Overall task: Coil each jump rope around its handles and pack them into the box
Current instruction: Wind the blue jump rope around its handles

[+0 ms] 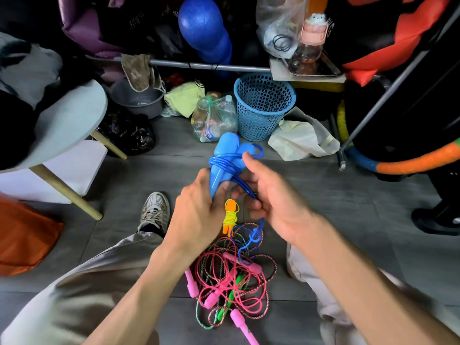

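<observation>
Your left hand grips the paired blue handles; your right hand pinches the blue cord. Light, springy, probably slick plastic: keep it taut.

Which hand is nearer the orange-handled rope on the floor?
Left. The left hand appears right beside the orange-handled rope in this view; the right hand sits slightly farther off. True depth is unclear.

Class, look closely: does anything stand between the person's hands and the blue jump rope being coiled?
Nothing visible does. The left hand already grips the blue plastic handles, and the right hand holds the blue cord directly. No box is in view.
</observation>
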`<state>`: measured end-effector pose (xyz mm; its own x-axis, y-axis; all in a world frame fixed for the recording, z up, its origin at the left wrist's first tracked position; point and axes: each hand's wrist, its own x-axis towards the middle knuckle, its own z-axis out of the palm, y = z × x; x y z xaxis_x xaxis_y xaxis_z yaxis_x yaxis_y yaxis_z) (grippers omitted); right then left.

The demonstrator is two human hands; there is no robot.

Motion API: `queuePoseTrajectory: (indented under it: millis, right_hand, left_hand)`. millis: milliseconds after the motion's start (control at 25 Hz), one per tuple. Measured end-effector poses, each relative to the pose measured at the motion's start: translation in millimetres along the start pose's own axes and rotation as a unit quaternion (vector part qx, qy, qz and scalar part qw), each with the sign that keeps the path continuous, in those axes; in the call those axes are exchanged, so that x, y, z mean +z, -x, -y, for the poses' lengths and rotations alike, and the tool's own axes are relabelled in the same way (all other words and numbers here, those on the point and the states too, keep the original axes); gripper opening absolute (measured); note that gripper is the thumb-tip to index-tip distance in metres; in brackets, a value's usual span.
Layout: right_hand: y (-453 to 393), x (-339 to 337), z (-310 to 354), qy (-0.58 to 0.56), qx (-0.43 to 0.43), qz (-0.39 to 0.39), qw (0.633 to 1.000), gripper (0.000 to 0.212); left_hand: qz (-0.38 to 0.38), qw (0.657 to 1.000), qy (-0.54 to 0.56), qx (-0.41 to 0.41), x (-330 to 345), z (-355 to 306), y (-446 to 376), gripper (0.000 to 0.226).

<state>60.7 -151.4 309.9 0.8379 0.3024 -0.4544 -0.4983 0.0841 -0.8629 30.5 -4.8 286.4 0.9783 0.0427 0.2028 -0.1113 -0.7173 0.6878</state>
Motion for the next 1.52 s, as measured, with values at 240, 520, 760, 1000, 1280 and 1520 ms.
queuePoseTrajectory:
  millis: [240, 520, 760, 1000, 1280, 1520]
  right_hand:
    - [-2, -27, 9, 0.156, -0.169, -0.078, 0.97, 0.034]
    - [-20, -43, 12, 0.214, -0.185, -0.005, 0.959, 0.022]
    - [-18, -44, 19, 0.172, -0.218, -0.012, 0.96, 0.024]
    - [-18, -37, 12, 0.233, -0.182, -0.151, 0.943, 0.013]
    - [-8, -47, 7, 0.31, -0.156, -0.107, 0.932, 0.012]
    - [-7, -43, 2, 0.524, -0.297, -0.098, 0.792, 0.023]
  left_hand:
    - [0.234, 0.84, 0.472, -0.129, -25, -5, -1, 0.031]
    - [0.498, 0.826, 0.242, -0.112, -38, 1, 5, 0.024]
    - [0.406, 0.912, -0.015, -0.053, -32, 5, 3, 0.017]
    - [0.418, 0.896, 0.134, -0.067, -36, -6, 5, 0.021]
    - [0.319, 0.899, 0.261, -0.149, -27, -1, 1, 0.019]
    - [0.249, 0.929, 0.227, -0.152, -23, 1, 0, 0.013]
